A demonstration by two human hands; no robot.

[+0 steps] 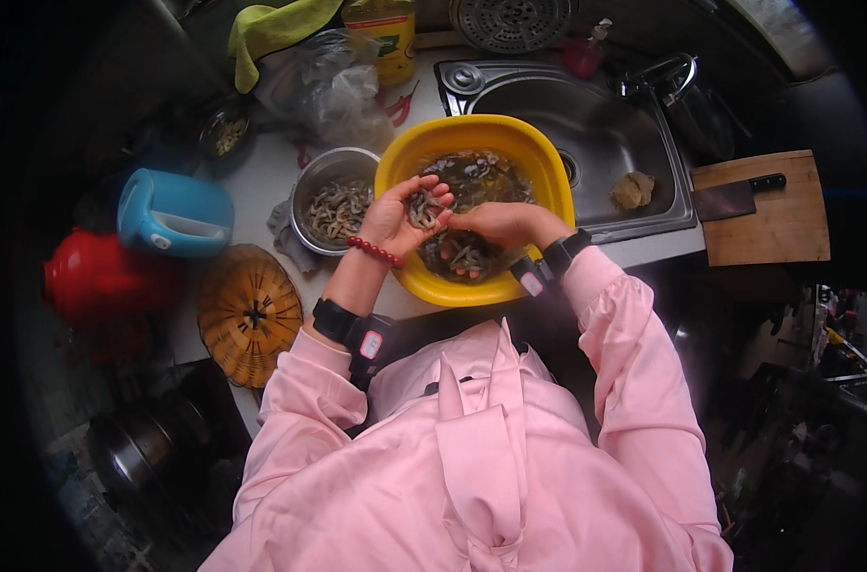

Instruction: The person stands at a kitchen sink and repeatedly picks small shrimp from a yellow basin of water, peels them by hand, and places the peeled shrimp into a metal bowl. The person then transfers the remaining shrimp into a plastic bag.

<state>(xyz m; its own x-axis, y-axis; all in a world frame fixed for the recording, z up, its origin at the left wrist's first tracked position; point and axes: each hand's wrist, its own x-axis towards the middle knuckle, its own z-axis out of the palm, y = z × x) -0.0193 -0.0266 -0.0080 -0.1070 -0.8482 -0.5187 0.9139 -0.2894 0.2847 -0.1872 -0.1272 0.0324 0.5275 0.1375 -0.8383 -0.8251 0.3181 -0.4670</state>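
A yellow plastic basin (394, 161) of water with shrimp (487, 168) in it stands before me, overlapping the sink's near left side. My left hand (398, 218) is palm up over the basin's left rim, several small shrimp (423, 211) cupped in it. Lower in the basin, my right hand (501, 223) holds more shrimp (469, 256); its thumb reaches towards my left fingertips, and its other fingers are partly hidden. Left of the basin sits a steel bowl (307, 187) with a heap of shrimp (339, 207), close to my left wrist.
A steel sink (619, 136) lies behind right, with a tan lump (632, 190) in it. Further right, a cleaver (727, 201) rests on a wooden board (766, 239). A blue kettle (176, 213), woven basket (247, 314), plastic bags (344, 93) and oil bottle (387, 36) stand left and behind.
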